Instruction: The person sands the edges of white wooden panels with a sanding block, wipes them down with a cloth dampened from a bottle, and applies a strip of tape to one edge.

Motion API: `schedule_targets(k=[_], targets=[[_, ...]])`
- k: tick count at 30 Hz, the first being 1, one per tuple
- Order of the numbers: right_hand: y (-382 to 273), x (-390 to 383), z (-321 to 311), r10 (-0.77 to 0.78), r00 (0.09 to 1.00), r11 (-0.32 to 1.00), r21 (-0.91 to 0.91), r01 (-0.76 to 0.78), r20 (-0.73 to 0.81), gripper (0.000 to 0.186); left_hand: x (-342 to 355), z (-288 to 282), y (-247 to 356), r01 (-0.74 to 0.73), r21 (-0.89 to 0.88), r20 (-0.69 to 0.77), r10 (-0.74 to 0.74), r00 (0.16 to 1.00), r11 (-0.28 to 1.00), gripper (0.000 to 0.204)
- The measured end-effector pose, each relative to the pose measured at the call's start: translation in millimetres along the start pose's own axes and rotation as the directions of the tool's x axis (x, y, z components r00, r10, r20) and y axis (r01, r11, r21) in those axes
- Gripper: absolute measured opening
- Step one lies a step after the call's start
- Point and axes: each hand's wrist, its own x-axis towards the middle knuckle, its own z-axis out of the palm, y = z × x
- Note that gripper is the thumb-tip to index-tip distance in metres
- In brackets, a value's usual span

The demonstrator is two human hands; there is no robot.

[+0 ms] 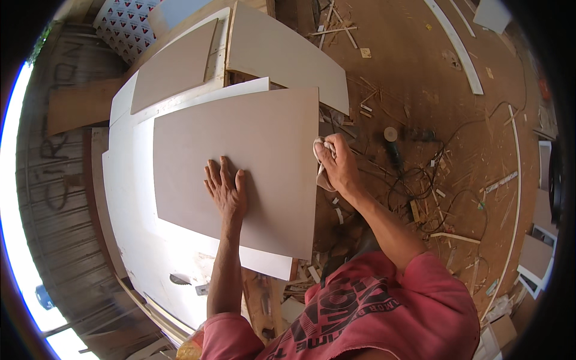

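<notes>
While the left hand [226, 191] lies flat and open on the panel [240, 162], the right hand [337, 163] closes its grip on a cloth [324, 157] at the panel's right edge, which runs near to far along the white surface [129, 204].

A big white table [129, 240] holds the wood. A large pale brown board [240, 162] lies flat on top of the table and covers most of it. Its right edge hangs out past the table. Behind the brown board, a thin white sheet [198, 99] peeks out from under it. Farther back from the brown board lie two more boards, a smaller brown one [174, 66] and a wide pale one [288, 60]. Near the front of the brown board, a round saw blade [179, 279] sticks up through the table.

Under everything is a brown wooden floor [420, 78]. Right of the brown board, wood scraps [360, 108], black cords [432, 180] and a power tool [393, 147] lie on it.
</notes>
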Motion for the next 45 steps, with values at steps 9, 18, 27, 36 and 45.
schedule_targets(k=[9, 18, 27, 36, 45], targets=[[-33.7, 169.1, 18.9, -0.468, 0.626, 0.456, -0.436, 0.776, 0.625, 0.019, 6.2, -9.4, 19.9, -0.021, -0.028, -0.032, 0.02, 0.999, 0.999, 0.061], [-38.8, 138.8, -17.5, -0.451, 0.582, 0.467, -0.376, 0.8, 0.677, 0.016, -0.3, -7.7, 11.2, 0.04, -0.017, -0.077, -0.041, 0.996, 0.999, 0.057], [-46.9, 154.5, -2.9, -0.371, 0.568, 0.504, -0.354, 0.787, 0.734, 0.013, -0.1, -11.3, 8.1, 0.057, -0.001, -0.029, -0.057, 0.998, 0.998, 0.061], [-59.7, 162.7, -1.9, -0.384, 0.527, 0.494, -0.313, 0.811, 0.758, 0.013, 5.3, -13.6, -26.8, 0.102, -0.02, -0.042, -0.102, 0.994, 0.995, 0.059], [-40.6, 155.2, 31.7, -0.434, 0.558, 0.46, -0.358, 0.812, 0.707, 0.014, 10.4, -18.2, -65.9, 0.294, 0.012, -0.078, -0.293, 0.953, 0.956, 0.06]])
